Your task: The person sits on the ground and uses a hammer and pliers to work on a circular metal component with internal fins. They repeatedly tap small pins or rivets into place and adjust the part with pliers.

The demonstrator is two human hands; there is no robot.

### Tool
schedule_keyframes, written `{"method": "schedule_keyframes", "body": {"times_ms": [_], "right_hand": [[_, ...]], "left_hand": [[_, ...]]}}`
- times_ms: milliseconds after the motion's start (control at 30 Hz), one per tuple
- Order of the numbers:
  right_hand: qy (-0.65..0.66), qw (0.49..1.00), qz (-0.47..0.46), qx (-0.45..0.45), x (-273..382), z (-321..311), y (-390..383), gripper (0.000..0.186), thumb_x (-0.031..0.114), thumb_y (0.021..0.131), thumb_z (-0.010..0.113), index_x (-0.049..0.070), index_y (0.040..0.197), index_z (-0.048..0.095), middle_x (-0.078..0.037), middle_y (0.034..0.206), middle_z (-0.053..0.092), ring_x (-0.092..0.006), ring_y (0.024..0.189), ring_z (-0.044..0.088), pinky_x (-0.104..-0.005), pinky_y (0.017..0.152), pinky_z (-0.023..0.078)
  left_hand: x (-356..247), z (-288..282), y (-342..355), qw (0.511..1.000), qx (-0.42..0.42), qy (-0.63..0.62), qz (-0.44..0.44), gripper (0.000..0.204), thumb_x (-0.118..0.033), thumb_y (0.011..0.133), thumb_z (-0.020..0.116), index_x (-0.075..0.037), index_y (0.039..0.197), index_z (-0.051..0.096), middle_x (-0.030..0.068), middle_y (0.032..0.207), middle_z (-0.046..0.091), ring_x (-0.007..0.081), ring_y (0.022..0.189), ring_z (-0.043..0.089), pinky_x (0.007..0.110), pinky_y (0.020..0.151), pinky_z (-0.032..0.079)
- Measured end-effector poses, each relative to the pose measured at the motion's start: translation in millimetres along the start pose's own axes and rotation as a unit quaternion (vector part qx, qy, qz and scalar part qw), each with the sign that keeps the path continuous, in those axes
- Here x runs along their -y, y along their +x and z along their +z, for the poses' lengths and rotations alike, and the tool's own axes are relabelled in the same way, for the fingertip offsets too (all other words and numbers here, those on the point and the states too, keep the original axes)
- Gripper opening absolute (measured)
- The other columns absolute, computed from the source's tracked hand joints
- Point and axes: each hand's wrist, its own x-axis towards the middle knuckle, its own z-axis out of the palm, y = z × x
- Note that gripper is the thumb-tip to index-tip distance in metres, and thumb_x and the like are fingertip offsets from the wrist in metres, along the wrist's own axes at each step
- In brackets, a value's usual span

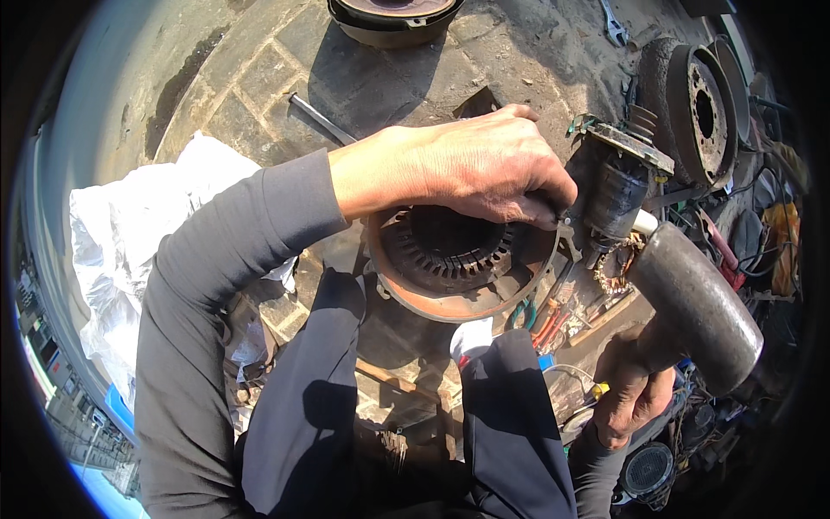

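Between my knees sits a round metal motor housing (484,304), rusty inside, with a ring of slots around a dark centre. My left hand (471,164) reaches across its top. Its thumb and fingers pinch together at the right rim, by a small metal piece (565,232); whatever is between the fingertips is hidden. Lower right, my right hand (631,394) is closed round the handle of a mallet (696,307). The mallet's thick, dark cylindrical head is raised close to the camera, right of the housing.
A cylindrical machine part with a plate (618,195) stands right of the housing, and round metal drums (692,112) lie beyond. A steel bar (320,119) and a wrench (616,30) rest on the paving. White sacking (130,233) lies left; pliers (523,313) lie below the housing.
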Motion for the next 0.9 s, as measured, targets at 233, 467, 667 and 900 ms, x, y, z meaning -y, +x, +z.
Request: {"method": "schedule_keyframes", "body": {"times_ms": [233, 467, 667, 900], "right_hand": [[-0.292, 0.932, 0.184, 0.113, 9.0, -4.3, 26.0, 0.028, 0.024, 0.111, 0.062, -0.004, 0.11, 0.065, -0.006, 0.075, 0.057, -0.0139, 0.065, 0.049, -0.0326, 0.06, 0.04], [-0.102, 0.989, -0.094, 0.041, 2.0, 12.5, 13.1, 0.041, 0.032, 0.116, 0.059, -0.006, 0.131, 0.061, -0.008, 0.08, 0.061, -0.0131, 0.065, 0.055, -0.0287, 0.057, 0.04], [-0.277, 0.946, 0.154, 0.072, 6.0, -3.5, 10.5, 0.039, 0.03, 0.111, 0.062, -0.007, 0.121, 0.067, -0.007, 0.075, 0.059, -0.0146, 0.063, 0.051, -0.0306, 0.06, 0.041], [-0.256, 0.959, -0.039, 0.116, -3.3, -2.8, 8.5, 0.03, 0.018, 0.109, 0.059, -0.004, 0.13, 0.066, -0.018, 0.089, 0.072, -0.0289, 0.072, 0.069, -0.037, 0.065, 0.052]], "left_hand": [[1.3, 3.3, 2.0, 0.998, -0.059, -0.032, 0.004, 0.025, -0.019, 0.089, 0.085, -0.007, 0.111, 0.081, 0.0156, 0.1, 0.081, 0.0399, 0.097, 0.077, 0.048, 0.08, 0.061], [-3.9, 3.5, -6.3, 0.996, -0.061, -0.053, -0.024, 0.024, -0.019, 0.088, 0.086, -0.004, 0.105, 0.078, 0.0165, 0.099, 0.08, 0.041, 0.098, 0.076, 0.049, 0.079, 0.061], [-1.8, 3.5, -3.6, 0.997, -0.065, -0.026, -0.027, 0.022, -0.021, 0.089, 0.086, -0.006, 0.104, 0.08, 0.0176, 0.095, 0.08, 0.0403, 0.095, 0.077, 0.048, 0.079, 0.061], [-3.4, 2.5, -3.9, 0.996, -0.063, -0.047, -0.043, 0.023, -0.021, 0.088, 0.087, -0.005, 0.104, 0.081, 0.0177, 0.092, 0.08, 0.0407, 0.092, 0.078, 0.049, 0.076, 0.061]]}}
